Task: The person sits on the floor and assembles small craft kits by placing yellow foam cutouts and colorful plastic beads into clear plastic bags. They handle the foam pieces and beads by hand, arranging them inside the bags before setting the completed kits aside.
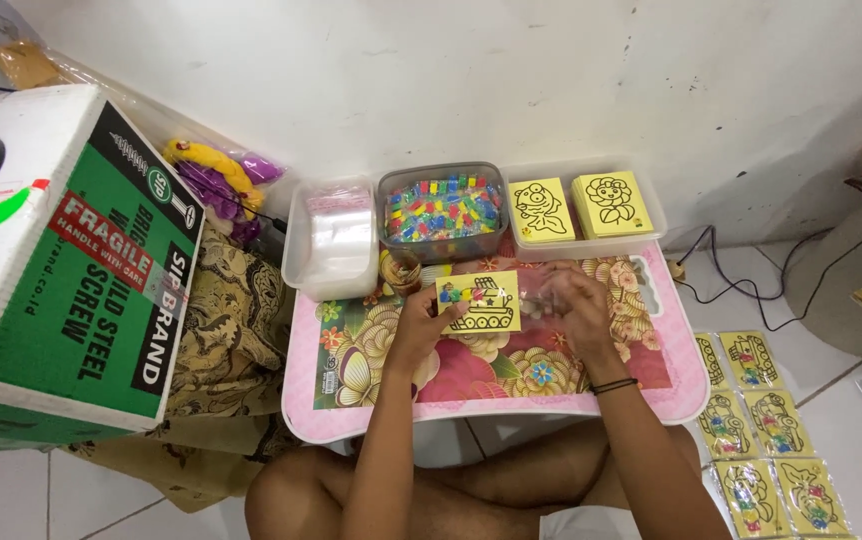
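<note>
My left hand (419,322) holds a yellow card (480,302) with a black outline drawing of a tank, with small coloured pieces lying along its top edge. My right hand (573,308) is beside the card's right edge and grips a clear plastic sleeve (541,287) that is hard to make out. Both hands are over a small pink table (331,410) with a flower pattern. Behind them stand a clear tub of small coloured pieces (443,208), a tub of clear plastic bags (334,237) and a tray with two stacks of yellow outline cards (576,207).
A large green and white cardboard box (71,270) stands at the left on patterned cloth (226,340). Several packed yellow cards (766,430) lie on the floor tiles at the right. Black cables (741,285) run across the floor by the wall. My bare legs are under the table.
</note>
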